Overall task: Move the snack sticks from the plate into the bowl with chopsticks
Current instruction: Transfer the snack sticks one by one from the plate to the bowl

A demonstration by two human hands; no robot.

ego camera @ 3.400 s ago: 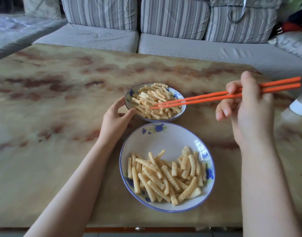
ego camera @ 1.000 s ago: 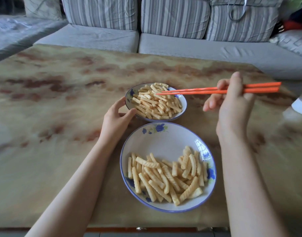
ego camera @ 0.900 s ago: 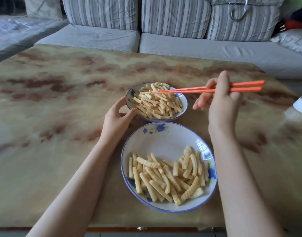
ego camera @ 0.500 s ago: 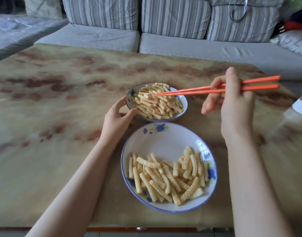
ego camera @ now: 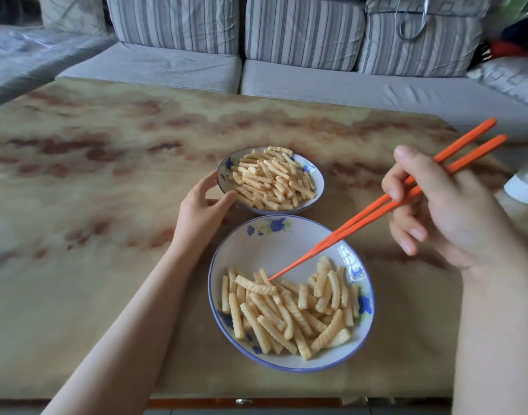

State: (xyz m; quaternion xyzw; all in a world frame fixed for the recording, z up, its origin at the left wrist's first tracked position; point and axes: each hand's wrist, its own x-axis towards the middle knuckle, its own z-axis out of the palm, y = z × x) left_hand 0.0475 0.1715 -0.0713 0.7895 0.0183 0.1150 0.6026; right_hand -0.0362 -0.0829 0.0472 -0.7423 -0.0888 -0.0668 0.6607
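- Right hand [ego camera: 445,211]: fingers curled round a pair of long orange plastic chopsticks [ego camera: 361,218], thumb on top, gripping approx. mid-length; top ends stick out up & right past the hand.
- Chopsticks slant down-left over the plate; tips close together at the far edge of the heap, on or just above one stick. Can't tell if anything is pinched btwn them.
- Large white plate w/ blue rim & blue flower print [ego camera: 271,247]: nr the table's front edge. Far half bare, near half covered w/ pale yellow ridged snack sticks [ego camera: 286,310] lying criss-cross.
- Small white bowl w/ blue flower print [ego camera: 318,178]: just behind the plate, rims almost touching. Heaped w/ more of the same sticks [ego camera: 271,178], piled above the rim.
- Left hand [ego camera: 201,209]: thumb & fingers curved round the bowl's near-left side, thumb tip on the rim; holds the bowl, which sits on the table.
- Both bare forearms come in from the bottom, one each side of the plate.
- Marbled beige-brown table top [ego camera: 92,175] carries both dishes.
- Behind it: grey sofa w/ striped back cushions [ego camera: 301,28].
- White object at the right edge [ego camera: 526,187], cut off; can't tell what it is.
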